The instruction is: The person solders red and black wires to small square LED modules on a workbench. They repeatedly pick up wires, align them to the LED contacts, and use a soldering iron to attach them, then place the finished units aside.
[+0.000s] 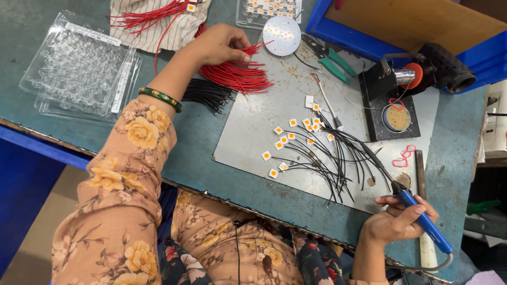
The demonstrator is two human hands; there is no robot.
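Left hand (221,45) grip: fingertips pinched on the ends of a few red wires (237,74), which lie in a fanned bundle at the far-left edge of the grey metal plate (248,137) on the bench (200,142). Right hand (398,221) grip: fingers closed round the blue handle of a soldering iron (417,216), held at the near-right corner of the plate w/ tip pointing up-left toward a spread of black wires (332,153). Those black wires run to small white-and-orange LED chips (288,137) scattered mid-plate. A second bundle of black wires (208,95) sits just beside the red ones, under the left wrist. Round white LED board (281,35) lies just beyond the left fingers. Green-handled cutters (332,59) are near it, to the right. Iron stand (393,103) w/ a small tin is at far right. Clear plastic trays (79,68) are stacked far left, well apart from the plate. More red wires on striped cloth (158,24) at the top.
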